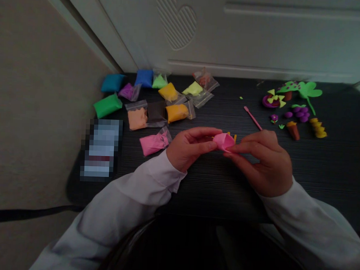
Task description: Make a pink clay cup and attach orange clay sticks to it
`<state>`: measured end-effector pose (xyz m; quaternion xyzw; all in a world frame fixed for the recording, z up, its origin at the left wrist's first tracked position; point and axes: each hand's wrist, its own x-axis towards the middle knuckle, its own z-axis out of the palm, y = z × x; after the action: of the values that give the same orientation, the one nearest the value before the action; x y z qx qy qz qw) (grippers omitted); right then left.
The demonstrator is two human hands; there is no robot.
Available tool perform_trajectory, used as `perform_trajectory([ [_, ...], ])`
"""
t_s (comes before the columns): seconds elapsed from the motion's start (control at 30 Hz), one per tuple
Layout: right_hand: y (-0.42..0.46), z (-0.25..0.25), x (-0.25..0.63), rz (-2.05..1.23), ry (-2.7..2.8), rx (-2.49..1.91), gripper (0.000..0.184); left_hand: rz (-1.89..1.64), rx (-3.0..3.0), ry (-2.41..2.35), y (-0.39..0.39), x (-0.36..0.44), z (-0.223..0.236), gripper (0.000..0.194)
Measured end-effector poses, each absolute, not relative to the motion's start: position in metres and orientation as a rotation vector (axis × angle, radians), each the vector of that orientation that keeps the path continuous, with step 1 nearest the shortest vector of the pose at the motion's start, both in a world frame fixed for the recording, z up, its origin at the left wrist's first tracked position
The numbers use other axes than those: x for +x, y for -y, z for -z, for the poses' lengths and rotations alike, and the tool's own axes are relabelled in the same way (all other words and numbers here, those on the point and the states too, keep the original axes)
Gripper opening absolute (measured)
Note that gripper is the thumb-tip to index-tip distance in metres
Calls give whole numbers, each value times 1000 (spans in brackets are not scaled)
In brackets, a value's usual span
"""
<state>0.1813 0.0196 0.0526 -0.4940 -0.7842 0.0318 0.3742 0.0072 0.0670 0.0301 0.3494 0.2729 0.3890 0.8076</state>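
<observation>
Between my two hands, above the dark table, is a pink piece of modelling clay (pixel 223 141) shaped like a hollow cup, its opening facing right. My left hand (pixel 191 146) pinches its left side between thumb and fingers. At the lower right rim, my right hand (pixel 264 159) grips the edge with thumb and forefinger. Small yellow sticks (pixel 235 138) show just behind the pink clay; whether they touch it I cannot tell. A pink modelling tool (pixel 253 118) lies beyond my right hand. Left of my left hand rests an opened bag of pink clay (pixel 154 144).
Several bags of coloured clay, among them a green one (pixel 107 105), lie at the back left. A phone-like blurred object (pixel 102 148) is at the left edge. Finished clay shapes, including purple balls (pixel 301 114) and a green leaf shape (pixel 310 90), sit at the right.
</observation>
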Motion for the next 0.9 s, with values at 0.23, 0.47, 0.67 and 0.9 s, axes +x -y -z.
perform_trajectory([
  [0.23,-19,-52,181,-105,2012,-1256,18,-820,728,-566,-67,8,-30,22],
  [0.47,-18,-55,178,-164,1981,-1279,7,-814,744,-581,-68,9,-30,22],
  [0.67,-16,-56,177,-209,1958,-1320,21,-814,750,-580,-68,9,-29,23],
  [0.9,-17,-54,176,-215,1986,-1312,9,-788,791,-566,-68,8,-27,25],
])
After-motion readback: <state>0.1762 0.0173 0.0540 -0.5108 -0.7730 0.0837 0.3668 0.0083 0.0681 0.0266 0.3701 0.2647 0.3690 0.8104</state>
